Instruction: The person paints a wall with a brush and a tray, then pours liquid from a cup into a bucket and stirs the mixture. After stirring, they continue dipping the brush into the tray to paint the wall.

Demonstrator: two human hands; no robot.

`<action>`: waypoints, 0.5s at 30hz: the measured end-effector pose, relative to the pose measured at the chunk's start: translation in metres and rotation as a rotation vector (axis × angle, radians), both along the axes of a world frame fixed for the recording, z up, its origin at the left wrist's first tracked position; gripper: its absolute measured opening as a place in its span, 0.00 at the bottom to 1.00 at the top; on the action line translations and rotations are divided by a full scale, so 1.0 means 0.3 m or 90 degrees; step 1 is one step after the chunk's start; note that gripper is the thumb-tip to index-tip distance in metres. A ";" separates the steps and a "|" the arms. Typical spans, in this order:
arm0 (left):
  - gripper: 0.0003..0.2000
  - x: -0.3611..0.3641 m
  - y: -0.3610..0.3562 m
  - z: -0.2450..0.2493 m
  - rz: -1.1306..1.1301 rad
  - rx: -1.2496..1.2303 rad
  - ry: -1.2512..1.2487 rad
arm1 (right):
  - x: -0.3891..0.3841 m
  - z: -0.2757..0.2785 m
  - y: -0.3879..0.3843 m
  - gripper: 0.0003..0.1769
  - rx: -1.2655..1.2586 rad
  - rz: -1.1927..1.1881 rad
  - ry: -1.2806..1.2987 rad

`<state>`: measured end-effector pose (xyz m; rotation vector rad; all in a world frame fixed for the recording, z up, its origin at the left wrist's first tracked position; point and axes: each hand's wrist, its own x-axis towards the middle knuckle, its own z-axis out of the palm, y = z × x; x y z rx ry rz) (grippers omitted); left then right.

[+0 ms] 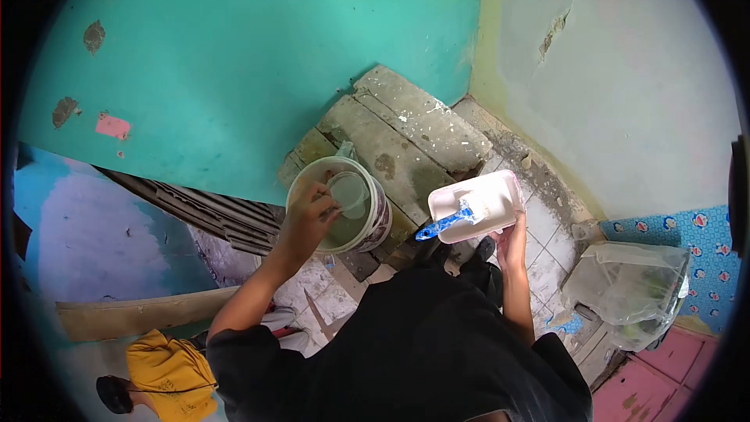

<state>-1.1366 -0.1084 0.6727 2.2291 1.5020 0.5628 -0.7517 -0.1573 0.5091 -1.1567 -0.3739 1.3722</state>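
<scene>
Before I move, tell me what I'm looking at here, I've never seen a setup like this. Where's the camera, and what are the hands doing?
There is no machine, just a person with two bare hands. The single picture comes from a camera worn on the head, looking forward and down past a black shirt. The right hand holds a white tray with a blue-handled brush lying across it. The left hand reaches over a bucket, its fingers by a pale round container inside; I can't tell whether they grip it. Worn planks lie beside the bucket. At lower left is another person in yellow.
</scene>
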 end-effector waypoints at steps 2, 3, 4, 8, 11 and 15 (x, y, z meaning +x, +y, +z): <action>0.07 0.005 -0.026 0.038 0.037 -0.007 -0.049 | 0.005 -0.011 0.001 0.35 -0.005 0.001 -0.005; 0.07 0.012 -0.034 0.062 0.055 -0.011 -0.074 | 0.007 -0.014 0.002 0.35 0.000 -0.001 0.002; 0.07 0.025 -0.041 0.092 0.079 -0.006 -0.083 | 0.009 -0.017 0.003 0.35 0.005 -0.003 0.010; 0.06 0.084 -0.054 0.188 0.148 0.040 -0.120 | 0.024 -0.014 0.005 0.35 0.018 -0.004 0.028; 0.06 0.141 -0.051 0.243 0.157 0.102 -0.133 | 0.054 -0.015 0.011 0.34 0.010 0.001 0.034; 0.07 0.239 -0.023 0.225 0.141 0.171 -0.121 | 0.104 0.008 0.021 0.35 0.001 0.000 0.022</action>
